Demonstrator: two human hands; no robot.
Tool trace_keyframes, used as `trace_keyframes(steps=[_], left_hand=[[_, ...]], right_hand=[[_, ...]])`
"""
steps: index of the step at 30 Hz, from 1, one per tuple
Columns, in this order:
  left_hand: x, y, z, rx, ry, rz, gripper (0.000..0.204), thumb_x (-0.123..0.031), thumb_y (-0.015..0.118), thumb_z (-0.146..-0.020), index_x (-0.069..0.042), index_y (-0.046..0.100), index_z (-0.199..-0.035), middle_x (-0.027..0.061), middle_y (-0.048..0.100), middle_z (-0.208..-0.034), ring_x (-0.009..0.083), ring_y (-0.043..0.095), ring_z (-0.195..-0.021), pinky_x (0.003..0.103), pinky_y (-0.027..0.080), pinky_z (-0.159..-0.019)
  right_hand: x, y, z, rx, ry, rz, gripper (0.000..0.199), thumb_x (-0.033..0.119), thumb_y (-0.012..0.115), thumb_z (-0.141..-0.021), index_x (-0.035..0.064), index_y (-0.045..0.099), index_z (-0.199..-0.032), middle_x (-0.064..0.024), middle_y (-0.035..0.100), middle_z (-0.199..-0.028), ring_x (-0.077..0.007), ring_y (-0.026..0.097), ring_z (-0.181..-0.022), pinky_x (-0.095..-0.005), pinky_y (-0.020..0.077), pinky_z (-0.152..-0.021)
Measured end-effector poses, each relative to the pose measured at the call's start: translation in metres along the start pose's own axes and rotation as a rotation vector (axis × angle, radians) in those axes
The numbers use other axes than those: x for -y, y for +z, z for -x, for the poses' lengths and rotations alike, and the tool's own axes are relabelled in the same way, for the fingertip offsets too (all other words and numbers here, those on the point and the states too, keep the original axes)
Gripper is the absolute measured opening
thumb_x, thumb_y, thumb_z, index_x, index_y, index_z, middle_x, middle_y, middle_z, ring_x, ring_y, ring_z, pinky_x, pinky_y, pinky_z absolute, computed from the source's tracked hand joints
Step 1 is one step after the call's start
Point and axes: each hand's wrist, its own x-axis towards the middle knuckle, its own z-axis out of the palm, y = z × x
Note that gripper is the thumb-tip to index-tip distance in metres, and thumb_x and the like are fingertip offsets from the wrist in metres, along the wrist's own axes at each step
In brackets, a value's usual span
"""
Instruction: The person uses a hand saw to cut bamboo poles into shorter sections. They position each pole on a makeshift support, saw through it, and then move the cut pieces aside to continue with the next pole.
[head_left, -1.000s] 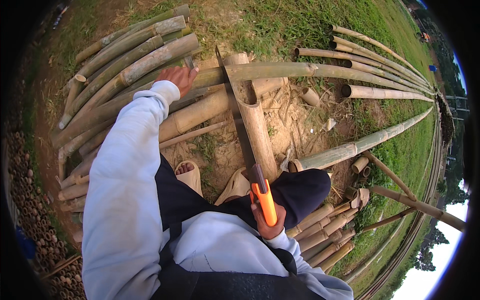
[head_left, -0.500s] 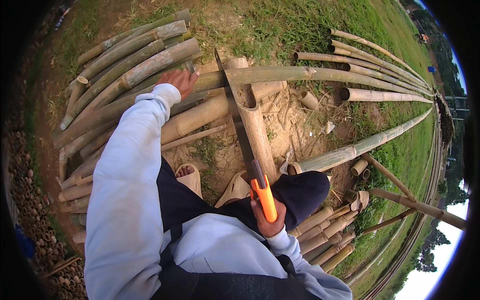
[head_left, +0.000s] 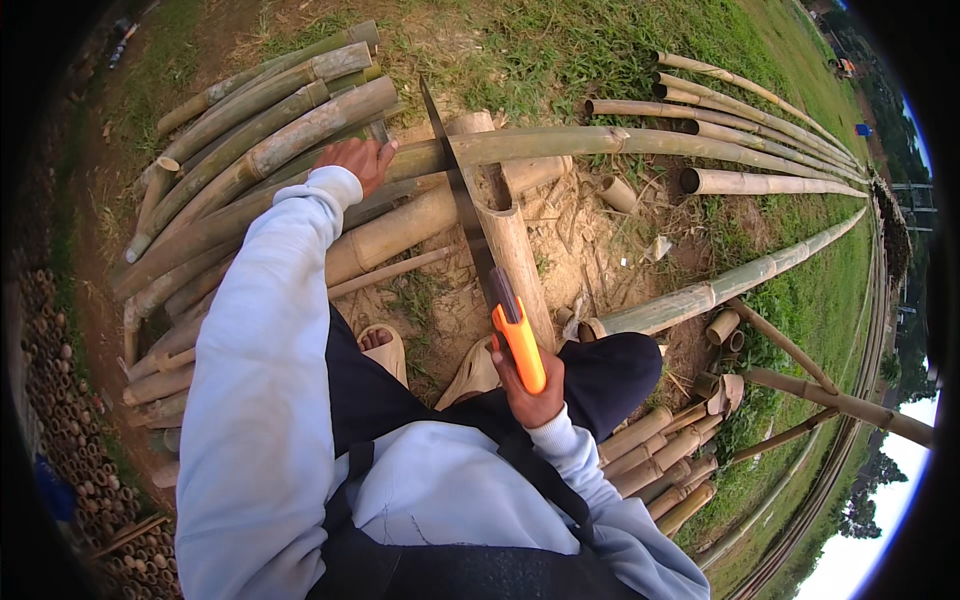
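Observation:
My right hand (head_left: 528,392) grips the orange handle of a hand saw (head_left: 480,250), whose long dark blade runs up and away across a green bamboo pole (head_left: 620,142) lying crosswise. The pole rests on a thick upright-lying bamboo support (head_left: 515,250). My left hand (head_left: 360,160), arm stretched out in a pale sleeve, presses on the same pole to the left of the blade. My sandalled feet (head_left: 385,350) sit on bare dirt below the pole.
A stack of thick bamboo poles (head_left: 260,110) lies at the left. Longer poles (head_left: 760,180) fan out over grass to the right. Short cut bamboo sections (head_left: 655,470) pile at my right knee, and many cut tube ends (head_left: 70,420) line the far left.
The saw has shifted slightly along its length, handle drawn a little toward me. My left hand stays on the pole.

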Motion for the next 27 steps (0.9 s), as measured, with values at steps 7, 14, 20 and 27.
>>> trace_keyframes(steps=[7, 14, 20, 27], left_hand=[[-0.008, 0.005, -0.004, 0.007, 0.007, 0.036, 0.065, -0.052, 0.03, -0.107, -0.005, 0.074, -0.102, 0.0277, 0.071, -0.099, 0.0477, 0.067, -0.097, 0.054, 0.051, -0.093], [-0.005, 0.004, 0.0, -0.055, 0.038, 0.003, 0.066, -0.052, 0.03, -0.107, -0.002, 0.074, -0.099, 0.0288, 0.07, -0.1, 0.0478, 0.067, -0.098, 0.055, 0.051, -0.092], [-0.011, -0.002, 0.012, 0.076, -0.026, -0.01, 0.061, -0.048, 0.029, -0.108, -0.004, 0.07, -0.106, 0.0268, 0.071, -0.1, 0.0463, 0.067, -0.098, 0.054, 0.051, -0.093], [-0.014, 0.014, -0.003, -0.097, 0.054, 0.036, 0.064, -0.046, 0.03, -0.108, -0.002, 0.074, -0.091, 0.025, 0.072, -0.098, 0.0447, 0.068, -0.092, 0.054, 0.053, -0.089]], right_hand=[[-0.013, 0.009, -0.024, -0.068, -0.093, 0.064, 0.018, 0.008, 0.072, -0.093, -0.0044, 0.07, -0.106, -0.0081, 0.064, -0.072, -0.0125, 0.06, -0.067, -0.0295, 0.0494, -0.064], [0.002, 0.037, -0.1, -0.026, -0.135, -0.053, 0.014, 0.009, 0.07, -0.094, -0.0041, 0.065, -0.093, -0.0068, 0.062, -0.07, -0.0126, 0.055, -0.063, -0.03, 0.0459, -0.06], [0.008, -0.016, 0.057, -0.006, 0.018, 0.077, 0.026, 0.004, 0.071, -0.091, -0.0062, 0.067, -0.116, -0.0096, 0.067, -0.081, -0.013, 0.064, -0.074, -0.0269, 0.0516, -0.073], [0.025, 0.037, -0.135, -0.026, -0.2, 0.023, 0.02, 0.011, 0.071, -0.093, -0.0057, 0.061, -0.086, -0.0087, 0.058, -0.066, -0.0137, 0.052, -0.061, -0.0316, 0.0449, -0.059]])
